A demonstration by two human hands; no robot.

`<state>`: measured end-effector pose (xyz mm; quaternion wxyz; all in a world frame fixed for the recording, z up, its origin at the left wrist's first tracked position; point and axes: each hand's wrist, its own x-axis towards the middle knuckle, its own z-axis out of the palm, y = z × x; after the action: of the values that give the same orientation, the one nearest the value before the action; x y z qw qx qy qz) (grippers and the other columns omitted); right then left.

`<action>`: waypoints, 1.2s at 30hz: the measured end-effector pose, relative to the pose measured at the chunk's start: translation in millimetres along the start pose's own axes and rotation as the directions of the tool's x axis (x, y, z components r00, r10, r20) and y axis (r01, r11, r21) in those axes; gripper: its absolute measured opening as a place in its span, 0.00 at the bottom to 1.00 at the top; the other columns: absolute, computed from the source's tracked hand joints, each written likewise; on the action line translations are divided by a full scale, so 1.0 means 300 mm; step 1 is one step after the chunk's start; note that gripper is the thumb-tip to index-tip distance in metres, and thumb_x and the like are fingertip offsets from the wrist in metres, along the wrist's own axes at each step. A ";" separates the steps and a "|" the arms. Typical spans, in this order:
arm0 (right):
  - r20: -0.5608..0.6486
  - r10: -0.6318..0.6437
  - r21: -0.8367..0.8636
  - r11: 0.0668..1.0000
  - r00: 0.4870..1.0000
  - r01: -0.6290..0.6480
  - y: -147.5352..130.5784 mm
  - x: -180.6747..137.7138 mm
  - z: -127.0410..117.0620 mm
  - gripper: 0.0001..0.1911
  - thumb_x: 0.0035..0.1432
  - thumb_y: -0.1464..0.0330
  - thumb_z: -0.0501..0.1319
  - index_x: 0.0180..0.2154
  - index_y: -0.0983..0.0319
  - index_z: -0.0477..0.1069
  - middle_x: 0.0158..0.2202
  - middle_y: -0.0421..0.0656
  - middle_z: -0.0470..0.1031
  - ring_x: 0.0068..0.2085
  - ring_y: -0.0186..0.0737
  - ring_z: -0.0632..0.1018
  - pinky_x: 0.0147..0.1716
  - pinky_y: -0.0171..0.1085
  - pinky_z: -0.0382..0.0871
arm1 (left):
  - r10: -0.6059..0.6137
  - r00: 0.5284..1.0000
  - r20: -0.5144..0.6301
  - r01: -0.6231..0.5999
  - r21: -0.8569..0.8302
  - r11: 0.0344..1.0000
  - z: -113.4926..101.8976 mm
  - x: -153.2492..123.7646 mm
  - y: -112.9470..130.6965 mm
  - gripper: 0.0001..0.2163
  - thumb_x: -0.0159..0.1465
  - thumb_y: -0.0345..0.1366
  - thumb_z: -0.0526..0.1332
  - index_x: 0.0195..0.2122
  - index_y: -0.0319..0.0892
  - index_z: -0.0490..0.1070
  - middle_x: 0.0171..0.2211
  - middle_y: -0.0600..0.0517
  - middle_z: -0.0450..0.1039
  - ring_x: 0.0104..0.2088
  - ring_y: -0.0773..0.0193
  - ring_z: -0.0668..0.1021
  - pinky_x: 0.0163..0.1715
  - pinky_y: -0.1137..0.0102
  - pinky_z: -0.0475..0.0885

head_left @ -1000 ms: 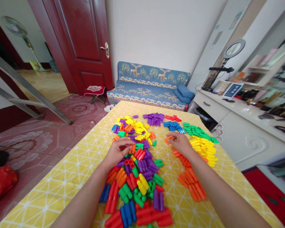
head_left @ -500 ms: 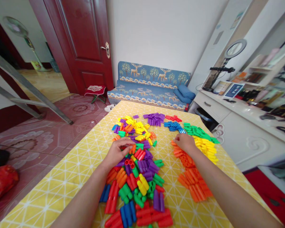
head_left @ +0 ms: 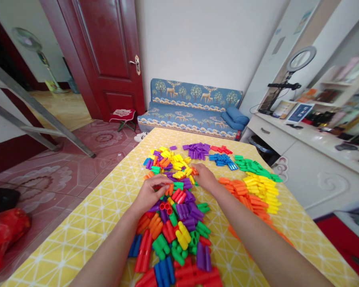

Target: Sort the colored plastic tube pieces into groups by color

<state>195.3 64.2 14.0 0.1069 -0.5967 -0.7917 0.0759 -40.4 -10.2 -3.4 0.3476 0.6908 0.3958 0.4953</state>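
Note:
My left hand (head_left: 154,192) is closed with thumb and fingers around an orange toy block (head_left: 169,189), a small plastic piece of joined tubes. It hovers over the left side of a mixed heap of such blocks in purple, red, green, blue and yellow. At the heap's right edge, my right hand (head_left: 205,178) has its fingertips closed on another orange toy block (head_left: 194,171), partly hidden by them. Yellow toy blocks (head_left: 179,163) lie just left of it. A red toy block (head_left: 178,195) and purple toy blocks (head_left: 182,211) lie below my left hand.
On the yellow patterned tablecloth (head_left: 86,223), single-colour groups lie apart: purple blocks (head_left: 197,150), red blocks (head_left: 221,149), blue blocks (head_left: 221,160), green blocks (head_left: 254,166), yellow blocks (head_left: 261,189) and orange blocks (head_left: 239,189). Beyond the table stands a blue sofa (head_left: 191,115); a white dresser (head_left: 305,159) is at right.
My right hand has moved left from the orange group to the mixed heap and closed on an orange block there. My left hand keeps its orange block; the view has shifted slightly.

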 end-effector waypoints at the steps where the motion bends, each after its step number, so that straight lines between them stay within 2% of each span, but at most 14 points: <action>1: -0.001 0.009 0.003 1.000 1.000 -0.009 -0.007 0.004 0.003 0.21 0.57 0.73 0.57 0.53 0.58 0.68 0.50 0.46 0.72 0.49 0.41 0.73 0.45 0.33 0.63 | -0.001 1.000 -0.001 0.001 0.001 1.000 0.000 0.000 0.002 0.07 0.59 0.33 0.61 0.36 0.41 0.78 0.37 0.47 0.75 0.37 0.62 0.77 0.37 0.69 0.73; 9: -0.044 0.133 0.012 0.991 0.990 -0.133 -0.005 0.009 0.026 0.17 0.54 0.70 0.61 0.47 0.62 0.70 0.43 0.49 0.72 0.42 0.43 0.75 0.38 0.35 0.64 | 0.009 1.000 -0.003 -0.009 0.012 1.000 -0.001 0.000 0.001 0.07 0.59 0.32 0.61 0.36 0.41 0.78 0.37 0.47 0.75 0.37 0.63 0.77 0.37 0.70 0.73; 14: -0.081 0.160 0.070 0.986 0.984 -0.155 0.038 0.011 0.027 0.16 0.47 0.70 0.65 0.41 0.62 0.72 0.38 0.45 0.75 0.39 0.40 0.76 0.35 0.33 0.65 | 0.007 1.000 0.005 -0.007 -0.003 1.000 0.001 -0.004 -0.009 0.07 0.59 0.32 0.61 0.37 0.41 0.78 0.37 0.47 0.75 0.37 0.63 0.77 0.38 0.69 0.73; 18: -0.142 0.193 0.109 0.978 0.971 -0.178 0.142 0.020 -0.038 0.11 0.51 0.72 0.61 0.39 0.61 0.74 0.39 0.42 0.78 0.40 0.39 0.77 0.38 0.33 0.67 | 0.008 1.000 0.005 -0.008 -0.002 1.000 0.000 -0.004 -0.015 0.07 0.59 0.32 0.62 0.37 0.41 0.78 0.37 0.47 0.75 0.38 0.62 0.77 0.38 0.69 0.73; 22: -0.174 0.280 0.097 0.959 0.944 -0.267 0.292 0.021 -0.122 0.12 0.54 0.77 0.56 0.37 0.63 0.77 0.38 0.45 0.79 0.41 0.41 0.78 0.40 0.36 0.68 | 0.003 1.000 0.002 -0.003 -0.007 1.000 0.000 -0.001 -0.017 0.07 0.59 0.32 0.62 0.36 0.41 0.78 0.37 0.47 0.75 0.37 0.63 0.77 0.37 0.70 0.73; 26: -0.124 0.306 0.076 0.952 0.944 -0.298 0.367 0.002 -0.127 0.10 0.53 0.75 0.60 0.36 0.63 0.78 0.36 0.45 0.80 0.38 0.42 0.79 0.37 0.36 0.70 | 0.003 1.000 0.001 -0.003 -0.008 1.000 0.002 0.002 -0.017 0.07 0.59 0.32 0.62 0.37 0.41 0.78 0.38 0.47 0.75 0.38 0.63 0.77 0.38 0.70 0.72; 28: -0.100 0.286 0.066 0.957 0.953 -0.281 0.359 -0.007 -0.101 0.11 0.54 0.71 0.62 0.41 0.63 0.77 0.37 0.45 0.80 0.38 0.41 0.79 0.37 0.34 0.70 | 0.003 1.000 0.000 -0.003 -0.006 1.000 0.003 0.002 -0.018 0.07 0.59 0.32 0.62 0.37 0.41 0.78 0.38 0.47 0.75 0.38 0.63 0.77 0.38 0.70 0.72; 32: -0.074 0.239 0.014 0.971 0.968 -0.238 0.291 -0.010 -0.048 0.22 0.55 0.62 0.63 0.51 0.59 0.71 0.43 0.47 0.77 0.42 0.44 0.78 0.38 0.36 0.69 | -0.008 1.000 0.000 0.008 -0.016 1.000 0.004 -0.002 -0.020 0.07 0.59 0.32 0.62 0.37 0.41 0.78 0.37 0.47 0.75 0.37 0.63 0.77 0.37 0.70 0.72; 36: -0.050 0.231 -0.079 0.969 0.972 -0.235 0.223 0.000 -0.028 0.19 0.57 0.61 0.60 0.51 0.55 0.72 0.47 0.50 0.74 0.44 0.48 0.77 0.40 0.39 0.67 | -0.010 1.000 0.004 0.010 -0.020 1.000 0.002 -0.005 -0.020 0.07 0.59 0.32 0.62 0.37 0.41 0.78 0.38 0.47 0.75 0.37 0.63 0.77 0.37 0.70 0.72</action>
<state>259.7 82.6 5.7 0.0880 -0.6909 -0.7163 0.0425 -41.4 -8.7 -9.5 0.3578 0.6863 0.3935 0.4961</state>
